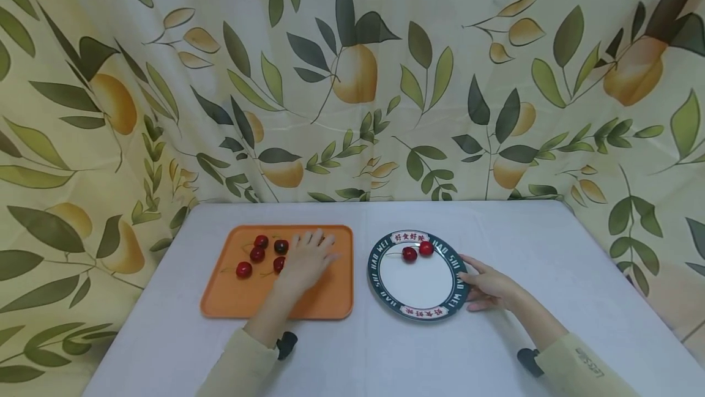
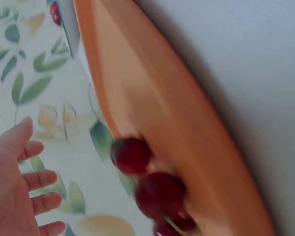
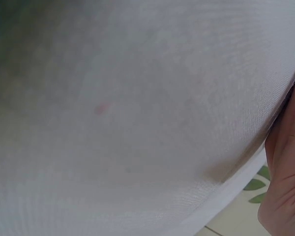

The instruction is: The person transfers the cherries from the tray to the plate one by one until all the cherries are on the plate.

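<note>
My left hand point(image 1: 305, 257) is over the orange tray point(image 1: 231, 302), fingers spread and nothing seen in them; the left wrist view shows its fingers apart too. Several dark red cherries lie left of it in the tray, such as one cherry point(image 1: 244, 270) with a stem. Another cherry point(image 1: 278, 264) is partly covered by the hand. My right hand point(image 1: 490, 285) holds the right rim of a round plate point(image 1: 380, 290), with some fingers above the edge and others below. Two cherries, a darker one point(image 1: 409, 254) and a brighter one point(image 1: 426, 248), sit toward the plate's back.
Tray and plate stand side by side on a white-covered table point(image 1: 385, 354), with a narrow gap between them. Behind and to the left hangs a curtain point(image 1: 352, 134) printed with fruit and leaves. Both wrists wear a dark band.
</note>
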`<state>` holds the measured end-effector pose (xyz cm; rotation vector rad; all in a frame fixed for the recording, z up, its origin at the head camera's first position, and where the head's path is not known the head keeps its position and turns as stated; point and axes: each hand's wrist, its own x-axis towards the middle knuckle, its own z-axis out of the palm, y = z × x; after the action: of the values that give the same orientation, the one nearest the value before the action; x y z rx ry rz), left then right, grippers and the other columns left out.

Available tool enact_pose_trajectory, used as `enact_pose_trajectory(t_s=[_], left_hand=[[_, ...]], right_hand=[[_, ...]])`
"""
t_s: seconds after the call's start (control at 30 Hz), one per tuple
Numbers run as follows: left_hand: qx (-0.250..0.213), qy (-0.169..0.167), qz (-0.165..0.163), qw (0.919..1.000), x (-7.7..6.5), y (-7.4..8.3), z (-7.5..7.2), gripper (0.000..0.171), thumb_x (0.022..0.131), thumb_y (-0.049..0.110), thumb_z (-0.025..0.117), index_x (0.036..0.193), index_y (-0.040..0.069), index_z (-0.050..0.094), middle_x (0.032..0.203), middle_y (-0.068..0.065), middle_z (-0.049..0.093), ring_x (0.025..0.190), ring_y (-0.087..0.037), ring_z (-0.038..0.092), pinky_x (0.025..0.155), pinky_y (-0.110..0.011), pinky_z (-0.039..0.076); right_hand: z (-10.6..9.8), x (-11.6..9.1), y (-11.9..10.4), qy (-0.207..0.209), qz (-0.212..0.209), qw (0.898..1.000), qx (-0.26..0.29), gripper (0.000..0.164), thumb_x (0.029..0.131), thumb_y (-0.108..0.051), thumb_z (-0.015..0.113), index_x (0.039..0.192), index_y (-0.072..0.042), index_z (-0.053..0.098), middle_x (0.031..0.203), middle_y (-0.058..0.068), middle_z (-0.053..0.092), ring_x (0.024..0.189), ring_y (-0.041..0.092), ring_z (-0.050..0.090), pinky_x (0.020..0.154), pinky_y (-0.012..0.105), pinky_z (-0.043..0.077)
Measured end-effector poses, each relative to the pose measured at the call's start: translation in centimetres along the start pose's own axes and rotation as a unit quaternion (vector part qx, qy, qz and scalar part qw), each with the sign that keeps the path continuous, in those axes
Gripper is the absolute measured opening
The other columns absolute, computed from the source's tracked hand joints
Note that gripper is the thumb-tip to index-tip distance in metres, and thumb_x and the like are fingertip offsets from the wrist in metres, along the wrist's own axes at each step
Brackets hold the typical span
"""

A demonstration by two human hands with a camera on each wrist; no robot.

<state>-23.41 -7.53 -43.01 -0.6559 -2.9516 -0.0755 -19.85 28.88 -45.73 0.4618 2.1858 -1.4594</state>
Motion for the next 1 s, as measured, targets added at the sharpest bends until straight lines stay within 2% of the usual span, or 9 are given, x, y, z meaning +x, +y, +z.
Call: enact_pose_trajectory(t_s=[0.13, 0.3, 0.47, 0.67, 1.0], left_hand=[[-0.025, -0.014, -0.037, 0.9989, -1.7, -1.5, 0.0, 0.041, 0.09, 0.04, 0.053, 0.124, 0.018, 0.046, 0.112, -0.007, 0.043, 0.104, -0.028, 0.04, 0.09, -0.047, 0.029], [-0.021, -0.034, -0.068, 0.9969, -3.6, -2.9, 0.6, 0.047, 0.087, 0.04, 0.057, 0.126, 0.016, 0.045, 0.111, -0.01, 0.042, 0.105, -0.031, 0.038, 0.089, -0.048, 0.029], [-0.005, -0.057, -0.091, 0.9942, -4.8, -4.2, 1.5, 0.048, 0.087, 0.04, 0.058, 0.125, 0.015, 0.045, 0.113, -0.013, 0.04, 0.103, -0.032, 0.037, 0.087, -0.048, 0.029], [0.025, -0.07, -0.092, 0.993, -5.8, -5.3, 1.8, 0.051, 0.084, 0.039, 0.061, 0.124, 0.012, 0.047, 0.11, -0.014, 0.042, 0.096, -0.031, 0.039, 0.083, -0.047, 0.033], [0.037, -0.104, -0.088, 0.9901, -6.3, -6.0, 2.4, 0.05, 0.087, 0.04, 0.056, 0.126, 0.011, 0.048, 0.113, -0.015, 0.043, 0.1, -0.032, 0.04, 0.087, -0.049, 0.033]], right_hand=[[-0.1, 0.1, 0.1, 0.002, 0.001, 1.0, 0.0, 0.061, 0.097, -0.02, 0.044, 0.147, -0.016, 0.008, 0.088, 0.013, 0.054, 0.069, 0.021, 0.062, 0.063, 0.035, 0.053], [-0.1, 0.1, 0.1, 0.003, -0.002, 1.0, -0.002, 0.061, 0.097, -0.02, 0.044, 0.147, -0.015, 0.009, 0.087, 0.012, 0.054, 0.068, 0.02, 0.061, 0.062, 0.035, 0.054], [-0.1, 0.0, 0.1, -0.001, -0.005, 1.0, -0.001, 0.061, 0.097, -0.02, 0.044, 0.147, -0.015, 0.009, 0.088, 0.012, 0.053, 0.068, 0.02, 0.061, 0.062, 0.035, 0.054], [-0.1, 0.1, 0.3, -0.002, -0.005, 1.0, -0.004, 0.061, 0.097, -0.02, 0.043, 0.147, -0.015, 0.009, 0.088, 0.013, 0.052, 0.068, 0.02, 0.061, 0.063, 0.034, 0.053], [0.0, 0.1, 0.3, 0.004, -0.007, 1.0, -0.011, 0.06, 0.097, -0.019, 0.043, 0.147, -0.014, 0.01, 0.085, 0.013, 0.052, 0.068, 0.02, 0.061, 0.063, 0.034, 0.053]])
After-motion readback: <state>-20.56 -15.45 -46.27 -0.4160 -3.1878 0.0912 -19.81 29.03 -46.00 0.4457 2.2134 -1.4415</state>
